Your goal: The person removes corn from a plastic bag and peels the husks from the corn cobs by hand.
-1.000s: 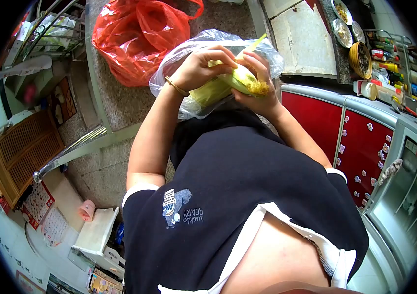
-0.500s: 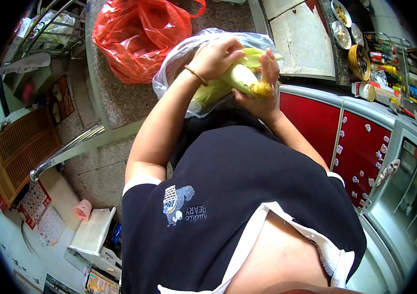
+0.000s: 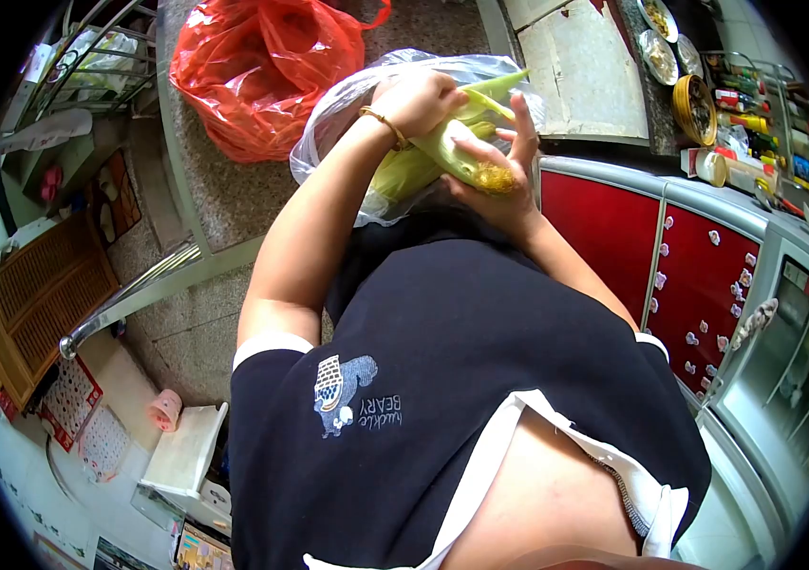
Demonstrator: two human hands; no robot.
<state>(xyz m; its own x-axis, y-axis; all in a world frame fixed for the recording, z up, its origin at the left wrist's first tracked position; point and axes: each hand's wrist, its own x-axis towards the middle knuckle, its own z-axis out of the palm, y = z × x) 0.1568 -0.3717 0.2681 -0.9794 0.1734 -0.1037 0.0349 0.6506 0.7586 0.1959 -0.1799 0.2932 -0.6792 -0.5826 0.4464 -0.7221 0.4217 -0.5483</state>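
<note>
An ear of corn (image 3: 452, 152), pale green with a tuft of yellow-brown silk (image 3: 495, 179), lies tilted over a clear plastic bag (image 3: 329, 133). My right hand (image 3: 509, 195) is around its silk end, with some fingers raised. My left hand (image 3: 414, 104), a bracelet at its wrist, is closed at the other end on a strip of corn husk (image 3: 488, 103), which stands off from the ear. More green husked corn (image 3: 400, 176) shows inside the bag, below my left hand. The left fingertips are partly hidden.
A red plastic bag (image 3: 243, 85) stands open on the speckled counter (image 3: 205, 195), left of the clear bag. Red cabinet doors (image 3: 599, 228) are to the right. Dishes (image 3: 659, 57), a round basket (image 3: 694, 109) and several bottles (image 3: 746, 123) sit at upper right.
The husk strip now stands farther away from the ear. My left hand has shifted slightly, and the fingers of my right hand have changed position on the corn.
</note>
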